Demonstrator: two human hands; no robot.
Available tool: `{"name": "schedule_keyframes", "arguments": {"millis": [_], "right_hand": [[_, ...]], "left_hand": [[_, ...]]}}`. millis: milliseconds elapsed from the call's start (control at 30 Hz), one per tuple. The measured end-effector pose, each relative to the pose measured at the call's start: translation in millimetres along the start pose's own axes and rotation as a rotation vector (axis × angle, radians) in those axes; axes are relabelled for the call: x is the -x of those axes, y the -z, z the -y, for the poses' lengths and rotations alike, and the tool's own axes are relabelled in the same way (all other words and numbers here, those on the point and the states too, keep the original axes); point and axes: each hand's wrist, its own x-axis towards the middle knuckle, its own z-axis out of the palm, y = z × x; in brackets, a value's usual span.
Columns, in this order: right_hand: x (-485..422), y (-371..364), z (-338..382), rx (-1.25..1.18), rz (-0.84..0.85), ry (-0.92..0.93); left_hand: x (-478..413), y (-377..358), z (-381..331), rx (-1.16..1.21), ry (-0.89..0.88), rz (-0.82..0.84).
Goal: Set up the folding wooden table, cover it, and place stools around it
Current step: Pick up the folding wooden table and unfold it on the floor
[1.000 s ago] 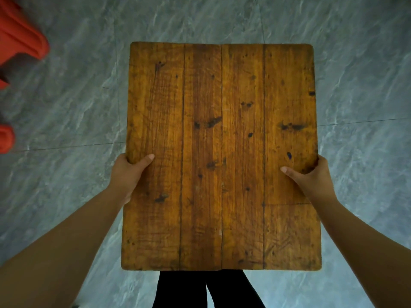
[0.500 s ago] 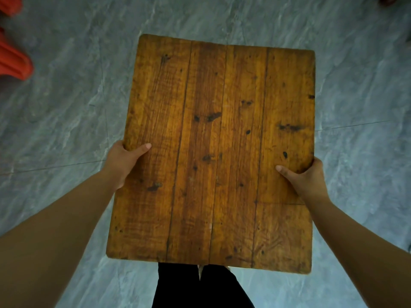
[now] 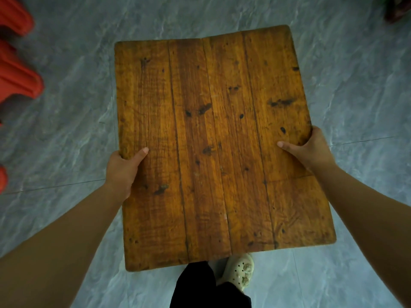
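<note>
The wooden table point(image 3: 213, 141) fills the middle of the head view, its plank top facing up, brown with dark knots. Its legs are hidden under the top. My left hand point(image 3: 121, 172) grips the left edge, thumb on top. On the right edge my right hand point(image 3: 309, 150) holds on the same way. Both arms stretch forward. Red plastic stools point(image 3: 15, 70) stand at the left border, partly cut off.
Grey marbled floor tiles point(image 3: 66, 134) lie all around. My black trouser legs point(image 3: 200, 290) and a pale perforated clog point(image 3: 238, 272) show below the table's near edge. A dark object point(image 3: 398, 7) sits in the top right corner.
The table top has swung, its far end now leaning left and its near right corner lower. The red stools have come further into view at the left. A clog has appeared below.
</note>
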Motion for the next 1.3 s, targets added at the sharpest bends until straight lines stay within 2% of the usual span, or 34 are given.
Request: {"name": "schedule_keyframes", "arguments": {"millis": [267,533,600,667,700,767,833,900,967,1133,1300], "right_hand": [[-17,-18,5,0.036,0.044,0.017],[-25,-23,-16,0.063,0.041,0.038],[-17,-26,-14,0.215,-0.012,0.053],[4,-27,-9,0.415,-0.122,0.171],[19,-29,-6,0.493,-0.132,0.276],[49,-38,0,0.666,0.003,0.487],[66,-54,-4,0.813,0.178,0.592],[72,-68,-13,0.884,0.266,0.565],[72,-76,-21,0.911,0.281,0.532],[69,-79,-20,0.927,0.249,0.515],[75,-72,5,0.965,0.339,0.424]], "left_hand": [[-15,1,8,-0.021,0.042,0.033],[-17,-5,23,-0.070,-0.020,0.037],[-17,-4,22,-0.220,-0.112,-0.035],[-7,-5,18,-0.512,-0.335,-0.149],[2,-8,14,-0.662,-0.462,-0.155],[25,-21,10,-0.965,-0.712,-0.022],[44,-40,16,-1.180,-0.841,0.183],[52,-56,29,-1.287,-0.840,0.310],[50,-65,41,-1.347,-0.781,0.358],[45,-69,45,-1.350,-0.776,0.341],[53,-66,24,-1.388,-0.712,0.391]]}}
